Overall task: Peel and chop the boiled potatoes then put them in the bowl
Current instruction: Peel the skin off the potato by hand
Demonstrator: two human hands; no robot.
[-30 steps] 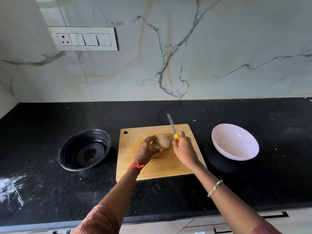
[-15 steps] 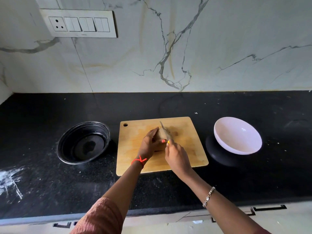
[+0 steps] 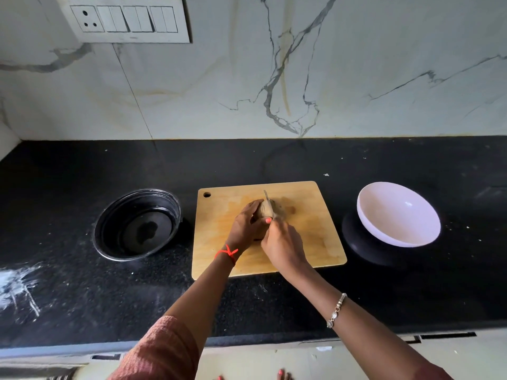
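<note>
A brown, unpeeled potato [image 3: 271, 209] lies on the wooden chopping board [image 3: 310, 237] in the middle of the black counter. My left hand [image 3: 245, 227] grips the potato from the left, fingers curled round it. My right hand [image 3: 284, 246] holds a knife [image 3: 266, 197] whose blade lies across the top of the potato with its tip pointing away from me; the handle is hidden in my fist. The white bowl [image 3: 397, 215] stands to the right of the board, tilted, with nothing in it.
A black round container [image 3: 137, 224] sits left of the board. The marble wall with a switch panel [image 3: 126, 19] rises behind the counter. White powdery smears [image 3: 16, 286] mark the counter at the far left. The counter's front edge runs below my forearms.
The knife has come down from beside the potato onto it, and the blade now sits deeper across it. My left hand has closed further round the potato.
</note>
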